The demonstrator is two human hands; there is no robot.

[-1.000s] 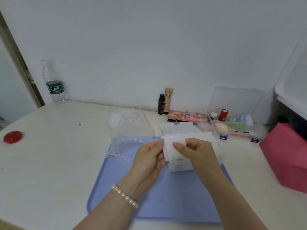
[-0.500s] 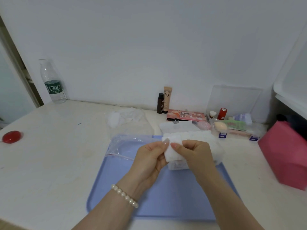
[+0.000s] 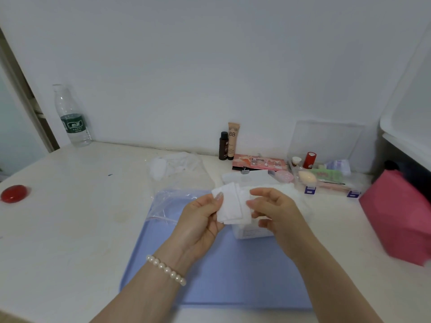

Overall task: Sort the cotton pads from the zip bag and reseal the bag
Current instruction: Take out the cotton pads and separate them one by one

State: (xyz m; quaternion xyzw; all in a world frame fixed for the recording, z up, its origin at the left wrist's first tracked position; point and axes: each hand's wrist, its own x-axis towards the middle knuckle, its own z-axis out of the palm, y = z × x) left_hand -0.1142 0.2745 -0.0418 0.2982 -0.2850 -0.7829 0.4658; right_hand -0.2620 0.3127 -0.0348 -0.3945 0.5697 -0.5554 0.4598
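Midway through sorting, the left hand (image 3: 200, 215) pinches a small stack of square white cotton pads (image 3: 229, 206) above the blue plastic tray (image 3: 233, 276) — right hand (image 3: 271, 209) loosely spread beside it; peeling one pad gently should keep layers separate.

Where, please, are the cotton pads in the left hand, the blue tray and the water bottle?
cotton pads (image 3: 229, 205), head view, on the middle of the front pad.
blue tray (image 3: 233, 276), head view, on its bare floor between the forearms.
water bottle (image 3: 72, 123), head view, on its green label.
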